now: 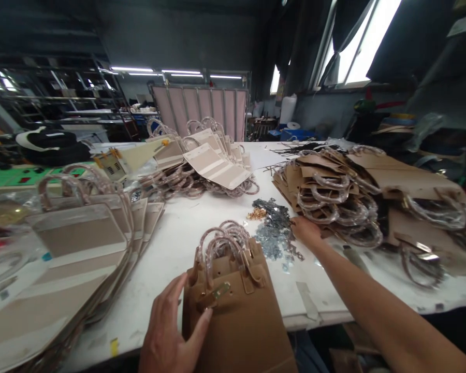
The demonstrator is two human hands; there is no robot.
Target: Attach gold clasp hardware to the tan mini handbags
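My left hand point(174, 326) grips the left edge of a stack of brown handbag panels point(241, 321), thumb on the front and fingers along the side. The panels stand near the table's front edge, their plastic-wrapped handles point(221, 243) pointing away from me. A small shiny metal clasp plate point(221, 291) sits on the front panel, just above my thumb. Further right, my right hand point(306, 230) is at the edge of a heap of thin silvery metal pieces point(274, 235), its fingers drawn together. Whatever is between its fingertips is too small to make out. Small gold-coloured parts point(257, 213) lie beside the heap.
Beige handbag panels point(77, 233) lean in a pile at left; another beige pile point(217, 166) lies at the back. Brown panels with wrapped handles point(326, 186) are heaped at right, close to my right hand. The white table point(159, 259) carries a tape strip point(307, 300).
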